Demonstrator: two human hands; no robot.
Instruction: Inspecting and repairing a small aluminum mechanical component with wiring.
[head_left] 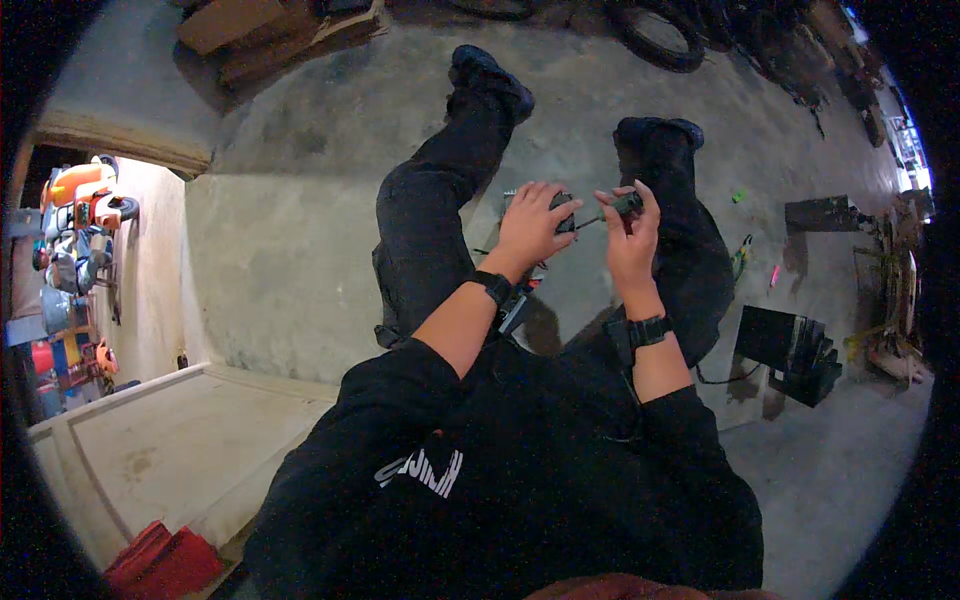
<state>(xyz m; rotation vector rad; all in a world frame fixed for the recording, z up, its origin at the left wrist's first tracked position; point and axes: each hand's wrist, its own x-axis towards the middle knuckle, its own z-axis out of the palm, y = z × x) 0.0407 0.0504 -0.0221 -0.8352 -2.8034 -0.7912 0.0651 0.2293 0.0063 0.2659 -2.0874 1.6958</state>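
My left hand (533,222) is closed around a small dark object (566,212), whose kind I cannot make out because the fingers hide most of it. In my right hand (634,240) is a screwdriver (624,204) with a dark green handle, gripped between thumb and fingers. Its thin shaft points left, and the tip is at or close to the dark object; whether they touch is too small to tell. Below my left wrist, partly covered by the arm, lies a grey and red item (520,304). Both wrists wear black bands.
My legs in black trousers (430,200) stretch out on either side. On the concrete floor (290,240) at the right are black boxes (775,340), a dark block (822,214), a pink stick (774,275) and yellow-green pliers-like tool (741,255). Tyres (660,38) and cardboard (235,25) lie far off.
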